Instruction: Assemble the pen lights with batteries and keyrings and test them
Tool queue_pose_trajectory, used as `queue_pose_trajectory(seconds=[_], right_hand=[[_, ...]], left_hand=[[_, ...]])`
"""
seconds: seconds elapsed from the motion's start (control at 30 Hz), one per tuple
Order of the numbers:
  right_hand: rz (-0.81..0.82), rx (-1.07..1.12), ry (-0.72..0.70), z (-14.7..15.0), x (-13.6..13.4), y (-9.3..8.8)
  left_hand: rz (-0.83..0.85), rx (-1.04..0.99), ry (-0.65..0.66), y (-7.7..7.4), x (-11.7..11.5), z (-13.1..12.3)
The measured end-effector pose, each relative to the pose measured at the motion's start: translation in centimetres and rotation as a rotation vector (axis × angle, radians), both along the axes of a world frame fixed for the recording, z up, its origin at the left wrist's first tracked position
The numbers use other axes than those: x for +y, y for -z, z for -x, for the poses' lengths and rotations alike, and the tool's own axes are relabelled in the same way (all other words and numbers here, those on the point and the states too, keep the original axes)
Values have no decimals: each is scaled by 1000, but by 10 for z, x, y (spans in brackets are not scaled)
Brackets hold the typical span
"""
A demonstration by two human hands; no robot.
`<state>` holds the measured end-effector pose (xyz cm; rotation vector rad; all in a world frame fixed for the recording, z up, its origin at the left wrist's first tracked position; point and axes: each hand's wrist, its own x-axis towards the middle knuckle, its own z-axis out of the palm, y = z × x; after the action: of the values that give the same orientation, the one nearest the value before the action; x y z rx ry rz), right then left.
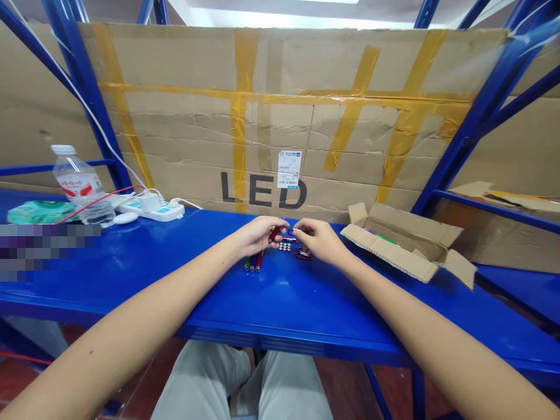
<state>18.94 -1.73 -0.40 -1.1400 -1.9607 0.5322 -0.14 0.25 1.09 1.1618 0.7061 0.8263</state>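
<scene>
Above the table (245, 303), the left hand (258, 233), reaching in from the near left, curls its fingers round a red piece (274, 234). Just right of that, the right hand (321, 238) pinches its fingertips, their hold too small to tell. Rods (253, 265) lie nearer, left.

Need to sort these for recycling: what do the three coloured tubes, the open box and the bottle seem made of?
Tubes: glossy, probably coated metal from their bright highlights; shiny plastic is possible.
Open box: matte brown cardboard, with bent flaps.
Bottle: clear, glossy, likely plastic; see-through, with thin-looking walls.
</scene>
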Motion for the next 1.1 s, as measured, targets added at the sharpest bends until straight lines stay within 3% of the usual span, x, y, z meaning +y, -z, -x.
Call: queue_pose_trajectory(seconds=[0.43, 0.7, 0.9, 1.0, 1.1], right_hand=[[220, 139, -81, 3, 4, 4], [448, 134, -264, -1, 4, 1], [657, 373, -364, -3, 3, 4], [663, 413, -377, -2, 3, 6], [569, 322, -355, 3, 2, 7]], left_hand=[[-105, 118, -50, 2, -3, -1], [-192, 189, -92, 4, -1, -2], [-332, 274, -96, 5, -1, -3], [-390, 295, -100, 6, -2, -4], [-400, 283, -122, 6, -3, -5]])
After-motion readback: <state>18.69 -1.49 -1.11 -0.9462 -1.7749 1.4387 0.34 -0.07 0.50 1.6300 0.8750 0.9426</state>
